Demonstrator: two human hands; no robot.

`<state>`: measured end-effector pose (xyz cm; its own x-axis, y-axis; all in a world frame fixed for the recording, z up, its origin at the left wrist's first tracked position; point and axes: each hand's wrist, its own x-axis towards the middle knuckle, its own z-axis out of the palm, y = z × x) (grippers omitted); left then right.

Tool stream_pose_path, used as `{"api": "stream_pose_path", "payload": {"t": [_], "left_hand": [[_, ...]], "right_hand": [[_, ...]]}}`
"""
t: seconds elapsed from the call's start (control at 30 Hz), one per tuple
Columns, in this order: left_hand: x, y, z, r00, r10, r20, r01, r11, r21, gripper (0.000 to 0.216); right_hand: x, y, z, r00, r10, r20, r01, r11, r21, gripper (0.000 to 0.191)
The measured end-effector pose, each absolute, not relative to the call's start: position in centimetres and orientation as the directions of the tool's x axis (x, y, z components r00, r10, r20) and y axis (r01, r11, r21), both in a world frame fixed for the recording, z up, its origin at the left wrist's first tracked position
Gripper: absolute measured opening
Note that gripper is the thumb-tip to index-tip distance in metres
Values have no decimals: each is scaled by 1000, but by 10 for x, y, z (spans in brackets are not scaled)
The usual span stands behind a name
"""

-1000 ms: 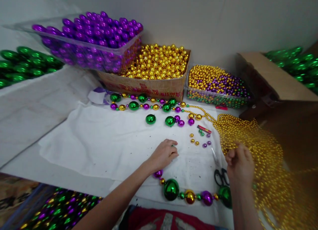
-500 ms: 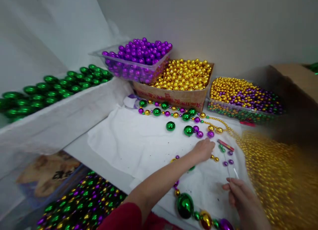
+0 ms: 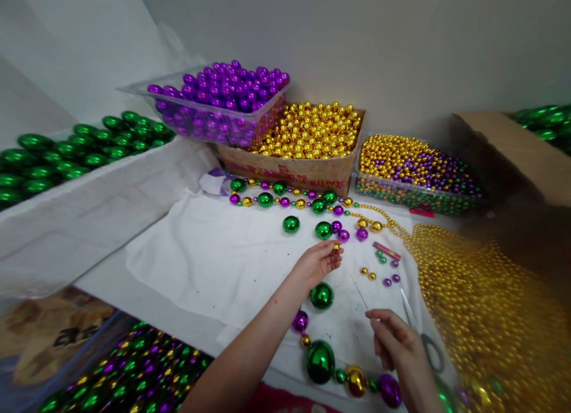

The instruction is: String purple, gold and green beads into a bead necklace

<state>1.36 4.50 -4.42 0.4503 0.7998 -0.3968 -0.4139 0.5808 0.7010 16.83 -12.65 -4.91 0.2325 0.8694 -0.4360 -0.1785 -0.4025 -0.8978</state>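
Observation:
My left hand (image 3: 317, 262) is over the white cloth (image 3: 214, 264), its fingertips pinched on a small gold bead (image 3: 336, 247). My right hand (image 3: 392, 340) is closed in a pinch on a thin thread or needle (image 3: 357, 289) that runs up toward the left hand. A strung line of green, gold and purple beads (image 3: 332, 365) curves in front of me, with a green ball (image 3: 322, 295) at its upper end. Scissors (image 3: 419, 332) lie beside my right hand. Loose small beads (image 3: 379, 270) lie on the cloth to the right.
At the back stand a clear tub of purple balls (image 3: 223, 97), a cardboard box of gold balls (image 3: 307, 133) and a tray of mixed small beads (image 3: 414, 166). A finished necklace (image 3: 289, 199) lies before them. Gold bead strands (image 3: 482, 306) pile at right. Green balls (image 3: 66, 151) fill the left.
My left hand has drawn back from the loose beads with a gold bead pinched. My right hand has moved left toward it with the thread. The view shifted slightly.

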Motion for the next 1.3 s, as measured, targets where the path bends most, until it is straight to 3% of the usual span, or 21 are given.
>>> {"api": "stream_pose_path", "payload": {"t": [0.27, 0.73, 1.0, 1.3], "left_hand": [[8, 44, -45, 430, 793, -432, -523, 608, 597, 11], [4, 40, -45, 457, 797, -394, -516, 598, 612, 11], [2, 45, -28, 463, 825, -325, -448, 534, 717, 13], [9, 60, -4, 534, 828, -170, -389, 420, 820, 14]], "right_hand": [[165, -130, -49, 268, 855, -444, -108, -431, -896, 51], [165, -126, -41, 255, 862, -439, -87, -432, -898, 50], [166, -120, -30, 282, 870, -404, -115, -388, -915, 43], [176, -111, 0, 298, 919, -258, -49, -255, -966, 27]]}}
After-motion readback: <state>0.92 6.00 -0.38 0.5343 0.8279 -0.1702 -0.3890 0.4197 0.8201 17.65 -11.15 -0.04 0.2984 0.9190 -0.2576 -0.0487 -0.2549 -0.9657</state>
